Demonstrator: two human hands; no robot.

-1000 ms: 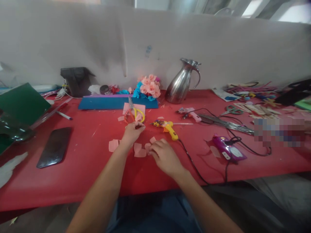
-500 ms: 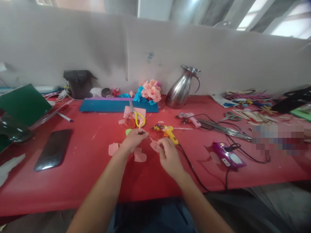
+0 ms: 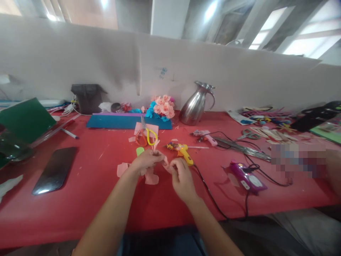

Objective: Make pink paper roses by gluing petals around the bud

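Observation:
My left hand (image 3: pixel 149 160) is closed, with a small rolled pink paper piece (image 3: pixel 156 145) standing up from its fingers. My right hand (image 3: pixel 181 176) pinches the edge of a pink paper petal (image 3: pixel 166 164), whose other end reaches the left fingertips. Beneath and beside the left hand lie loose pink paper pieces (image 3: pixel 151 177) and a light green piece (image 3: pixel 140 152). Beyond the hands, scissors (image 3: pixel 151 138) with yellow and red handles rest on a pink sheet (image 3: pixel 153 128). A yellow glue gun (image 3: pixel 183 153) lies just past the right hand.
Pink paper flowers (image 3: pixel 163 106) and a steel jug (image 3: pixel 195 105) stand at the back, near a blue board (image 3: pixel 114 121). On the left is a phone (image 3: pixel 55 170). At right are a pink glue gun (image 3: pixel 206 137), wires (image 3: pixel 242 149) and a purple power strip (image 3: pixel 247 177) with cords.
The hands have come closer together, and the pink petal now spans the space between their fingertips. The whole view has tilted slightly, shifting the table lower in the picture.

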